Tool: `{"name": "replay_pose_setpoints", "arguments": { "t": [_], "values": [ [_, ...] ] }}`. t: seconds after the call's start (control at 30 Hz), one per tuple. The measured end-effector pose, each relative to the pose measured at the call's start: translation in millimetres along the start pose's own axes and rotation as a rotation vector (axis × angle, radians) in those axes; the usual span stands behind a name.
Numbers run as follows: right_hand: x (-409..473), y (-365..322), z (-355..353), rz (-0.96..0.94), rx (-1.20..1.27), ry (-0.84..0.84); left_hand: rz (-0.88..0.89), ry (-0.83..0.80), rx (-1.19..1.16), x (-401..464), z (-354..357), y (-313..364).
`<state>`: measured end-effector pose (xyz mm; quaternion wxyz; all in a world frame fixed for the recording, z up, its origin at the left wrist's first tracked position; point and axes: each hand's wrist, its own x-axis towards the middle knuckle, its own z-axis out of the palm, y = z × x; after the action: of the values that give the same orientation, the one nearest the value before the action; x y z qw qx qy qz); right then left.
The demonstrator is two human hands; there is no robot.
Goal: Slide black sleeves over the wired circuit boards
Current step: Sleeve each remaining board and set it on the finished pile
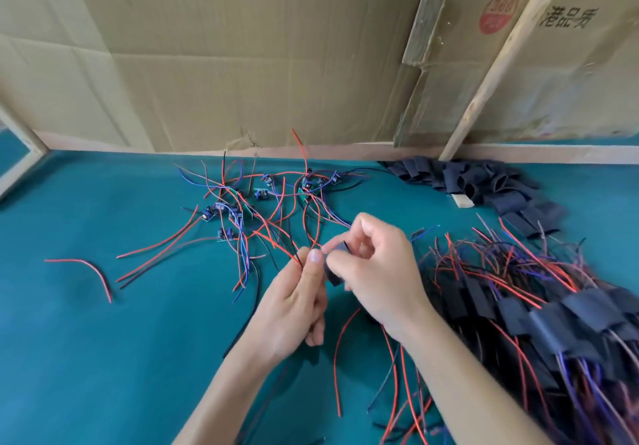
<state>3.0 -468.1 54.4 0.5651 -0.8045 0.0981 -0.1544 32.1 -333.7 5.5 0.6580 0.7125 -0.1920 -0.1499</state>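
My left hand [297, 303] and my right hand [373, 272] meet above the middle of the teal table. Between them is a black sleeve [334, 273]; my right hand pinches its upper end, and my left thumb presses on its left side. Red and black wires run up and left out of my left fingers. The board they belong to is hidden by the sleeve and fingers. Several bare wired circuit boards [256, 199] lie scattered behind my hands. A pile of empty black sleeves [480, 182] sits at the back right.
A big heap of sleeved boards with wires [539, 310] fills the right side. A loose red wire [86, 268] lies at the left. Cardboard walls [221, 64] and a leaning wooden slat [498, 64] close off the back of the table [103, 358].
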Motion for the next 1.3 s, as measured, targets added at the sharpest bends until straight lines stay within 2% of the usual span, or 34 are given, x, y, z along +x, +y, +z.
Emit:
{"name": "replay_pose_setpoints", "arguments": {
  "t": [0.17,0.37,0.47,0.6,0.7,0.77,0.9,1.07,1.3],
  "values": [
    [-13,11,-2,0.037,0.244,-0.079,0.051,-0.051,0.047,4,-1,1],
    [-22,18,-12,-0.034,0.323,-0.164,0.020,-0.021,0.107,0,2,-1],
    [-23,17,-15,-0.076,0.300,-0.082,0.020,0.024,0.186,-2,6,-1],
    [-21,-2,-31,-0.130,0.431,0.108,0.030,0.075,0.348,-2,8,-3],
    [-26,-23,-43,-0.345,0.370,0.203,0.096,0.106,0.528,-3,13,1],
    [-30,-30,-39,-0.419,0.309,0.191,0.123,0.129,0.607,-4,15,3],
    [-36,-29,-21,-0.388,0.236,0.130,0.159,0.095,0.718,-6,18,3],
    [-35,-27,-22,-0.379,0.183,0.194,0.184,0.084,0.922,-8,24,2],
    [-34,-29,-31,-0.355,0.065,0.216,0.175,0.084,0.960,-12,30,0]
  ]
}}
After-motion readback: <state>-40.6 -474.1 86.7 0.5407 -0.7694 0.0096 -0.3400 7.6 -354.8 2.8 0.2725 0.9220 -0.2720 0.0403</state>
